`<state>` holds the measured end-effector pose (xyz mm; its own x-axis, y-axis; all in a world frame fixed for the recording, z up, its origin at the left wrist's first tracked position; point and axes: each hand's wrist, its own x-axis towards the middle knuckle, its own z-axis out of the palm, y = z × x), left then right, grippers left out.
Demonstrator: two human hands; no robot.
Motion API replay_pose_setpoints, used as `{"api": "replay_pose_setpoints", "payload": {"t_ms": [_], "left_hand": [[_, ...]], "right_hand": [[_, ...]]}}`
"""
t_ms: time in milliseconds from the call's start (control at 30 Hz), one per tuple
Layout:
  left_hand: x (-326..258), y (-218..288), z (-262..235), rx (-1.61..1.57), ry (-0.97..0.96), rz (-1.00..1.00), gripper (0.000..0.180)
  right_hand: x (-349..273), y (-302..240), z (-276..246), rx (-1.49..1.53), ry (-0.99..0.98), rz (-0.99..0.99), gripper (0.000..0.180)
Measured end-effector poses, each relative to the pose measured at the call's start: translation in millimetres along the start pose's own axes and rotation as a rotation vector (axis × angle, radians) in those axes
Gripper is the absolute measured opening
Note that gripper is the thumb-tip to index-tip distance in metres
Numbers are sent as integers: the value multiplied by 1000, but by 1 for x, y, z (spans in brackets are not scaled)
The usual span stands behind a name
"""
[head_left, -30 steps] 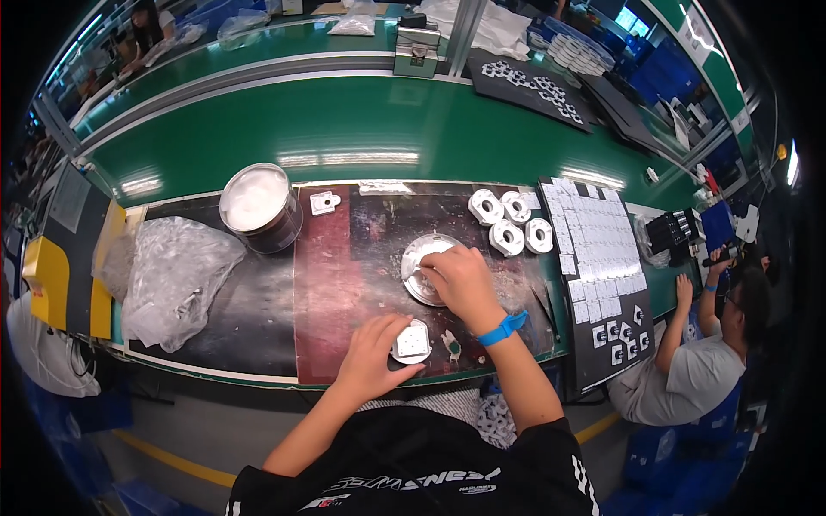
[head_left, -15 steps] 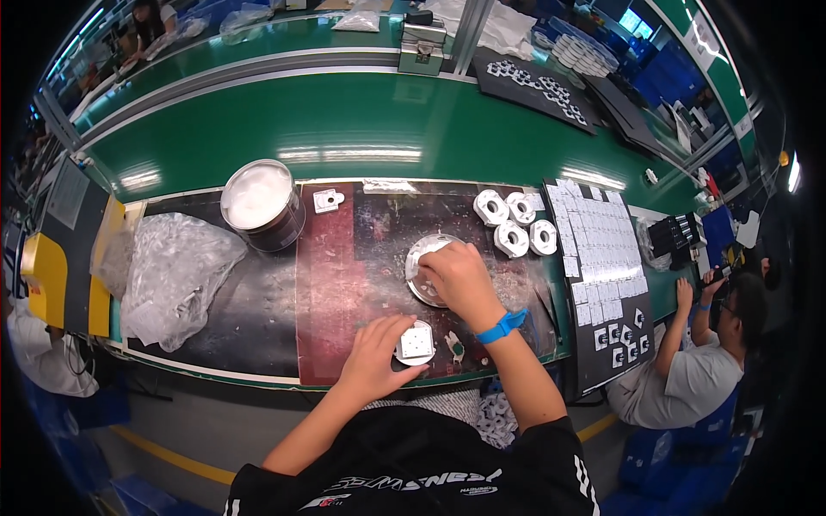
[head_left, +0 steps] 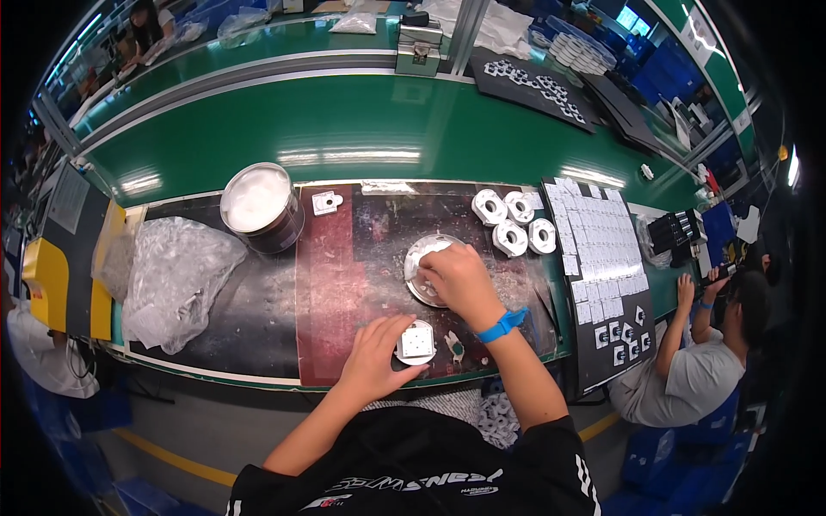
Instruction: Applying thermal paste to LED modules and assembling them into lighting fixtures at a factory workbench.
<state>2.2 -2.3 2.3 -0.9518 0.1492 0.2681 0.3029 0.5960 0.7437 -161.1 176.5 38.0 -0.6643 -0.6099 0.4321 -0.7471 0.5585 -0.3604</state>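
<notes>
My left hand (head_left: 375, 356) is curved round a white round plastic part (head_left: 416, 342) with a square face and small holes, fingers at its far side and thumb at its near edge. The part rests near the front edge of the work mat. My right hand (head_left: 465, 282), a blue band on its wrist, is pinched over a shallow round dish (head_left: 418, 291) with white paste in it. Whatever its fingertips hold is hidden. A small stained scrap (head_left: 454, 346) lies to the right of the white part.
A tin of white paste (head_left: 258, 202) and a clear bag (head_left: 181, 279) stand left. White ring-shaped parts (head_left: 510, 238) sit beyond the dish, beside a black board (head_left: 594, 361) bearing white pieces. Tweezers (head_left: 547, 310) lie by the board. Another person (head_left: 688, 370) sits at right.
Both hands keep almost the same place, the right over the dish and the left on the white part. The whole view has shifted very slightly.
</notes>
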Motion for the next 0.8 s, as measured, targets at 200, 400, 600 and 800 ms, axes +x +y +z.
{"api": "replay_pose_setpoints", "payload": {"t_ms": [200,400,600,800], "left_hand": [[-2,2,-2,-4,-14,-34,84],[-6,-1,-3,-143,-6,-64,75],[-6,-8,-1,-194,49,105,61],[-7,-9,-2,-224,52,175,62]], "right_hand": [[-10,-16,-16,222,80,181,24],[-50,-30,-31,1349,95,706,40],[-72,-40,-25,1657,137,760,34],[-75,-47,-17,1441,193,747,29]]}}
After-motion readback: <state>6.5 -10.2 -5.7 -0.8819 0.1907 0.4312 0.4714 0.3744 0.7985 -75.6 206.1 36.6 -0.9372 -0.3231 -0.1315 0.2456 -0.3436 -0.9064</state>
